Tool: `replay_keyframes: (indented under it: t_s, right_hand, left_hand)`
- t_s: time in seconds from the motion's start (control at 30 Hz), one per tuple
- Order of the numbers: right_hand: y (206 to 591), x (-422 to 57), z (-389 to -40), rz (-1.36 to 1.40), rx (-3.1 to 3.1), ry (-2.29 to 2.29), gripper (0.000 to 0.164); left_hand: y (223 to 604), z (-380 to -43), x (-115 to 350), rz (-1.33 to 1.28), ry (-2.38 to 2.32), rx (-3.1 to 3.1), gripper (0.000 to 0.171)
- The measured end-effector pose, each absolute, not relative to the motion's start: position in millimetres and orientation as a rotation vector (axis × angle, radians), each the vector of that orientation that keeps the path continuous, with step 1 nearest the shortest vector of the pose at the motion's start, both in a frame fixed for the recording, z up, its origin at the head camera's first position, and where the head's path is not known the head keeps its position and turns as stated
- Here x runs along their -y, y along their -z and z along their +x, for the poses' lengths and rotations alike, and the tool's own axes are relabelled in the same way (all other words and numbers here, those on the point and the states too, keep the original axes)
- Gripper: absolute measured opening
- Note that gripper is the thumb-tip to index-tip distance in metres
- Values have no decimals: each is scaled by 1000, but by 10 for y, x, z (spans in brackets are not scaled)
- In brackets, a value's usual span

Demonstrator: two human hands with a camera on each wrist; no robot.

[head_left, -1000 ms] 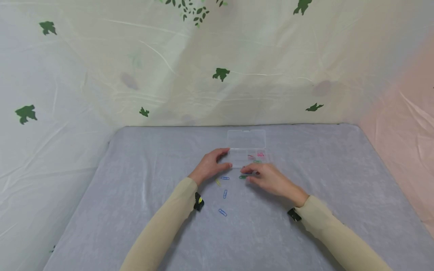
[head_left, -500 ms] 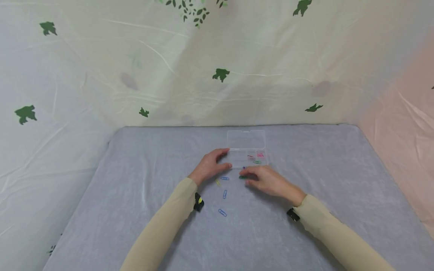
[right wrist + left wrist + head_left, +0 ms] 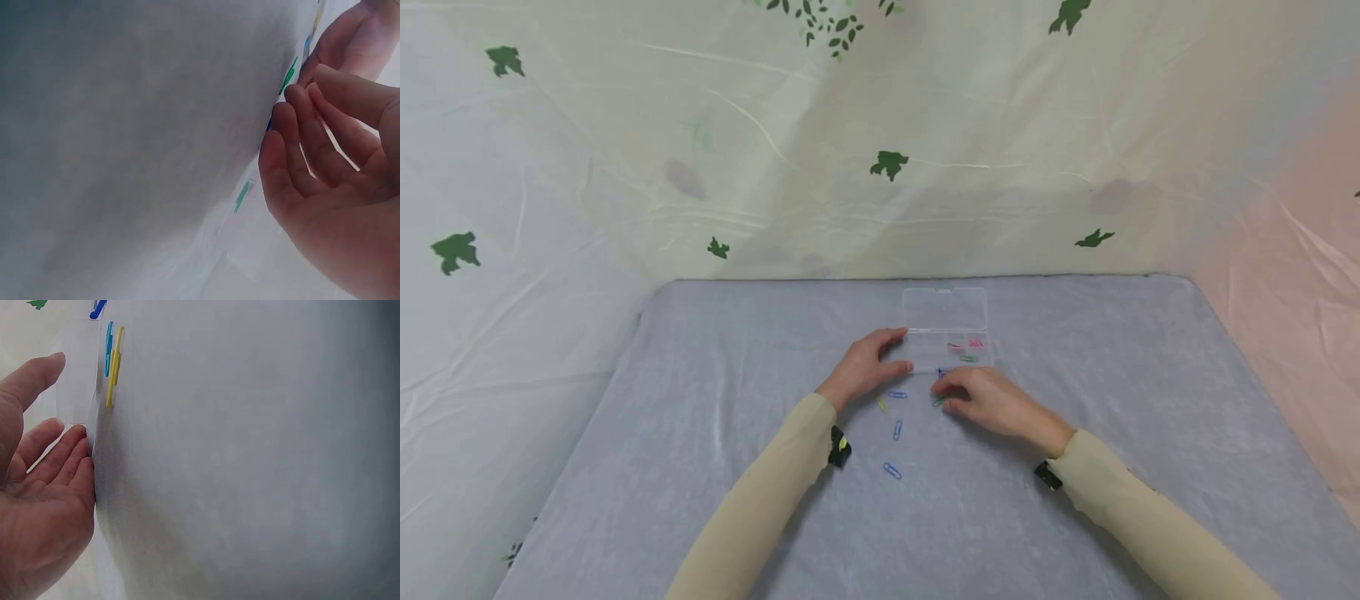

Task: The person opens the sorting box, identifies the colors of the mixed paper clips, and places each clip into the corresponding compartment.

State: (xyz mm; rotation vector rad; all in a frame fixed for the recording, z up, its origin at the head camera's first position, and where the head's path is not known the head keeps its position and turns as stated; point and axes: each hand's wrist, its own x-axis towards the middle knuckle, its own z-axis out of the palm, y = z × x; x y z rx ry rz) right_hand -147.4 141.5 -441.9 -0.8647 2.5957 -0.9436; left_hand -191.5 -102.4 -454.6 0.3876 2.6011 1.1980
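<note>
Clear plastic box [image 3: 925, 343], its lid [image 3: 945, 309] laid open behind it, with the left hand [image 3: 863, 364] at its left end, thumb and fingers spread apart. Just in front of the box is the right hand [image 3: 992, 398], fingers bent, a green clip [image 3: 938, 402] at the fingertips; whether it's pinched, I can't tell. Pink clips [image 3: 975, 342] lie in the box's right part, another green clip [image 3: 968, 358] nearer its front. Three blue clips [image 3: 898, 430] and a yellow clip [image 3: 882, 404] lie before the box on grey cloth [image 3: 970, 517].
</note>
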Motion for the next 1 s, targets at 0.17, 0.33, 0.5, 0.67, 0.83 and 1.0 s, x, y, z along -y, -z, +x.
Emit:
replay_keyframes:
  t_s: [0.17,0.33,0.5,0.67,0.83,1.0]
  right_hand:
    - [4432,-1403,-1475,-843,-2631,906,19]
    - [4446,-1385,-1486,-851,-2671,856,17]
    - [4458,-1358,-1489,-868,-2702,797,15]
    - [4456,-1342,-1468,-883,-2729,755,11]
    - [4457,-1333,-1461,-880,-2740,750,10]
    - [4465,-1328,-1462,-867,-2739,758,10]
  left_hand:
    - [4557,-1912,1021,410,-1188,-2624,64]
    - [4558,-1917,1024,411,-1191,-2620,64]
    - [4550,-1920,1030,398,-1200,-2602,64]
    - [4549,-1921,1027,390,-1193,-2601,65]
    - [4550,-1921,1033,393,-1195,-2597,64]
    - [4558,-1923,1037,389,-1192,-2593,65]
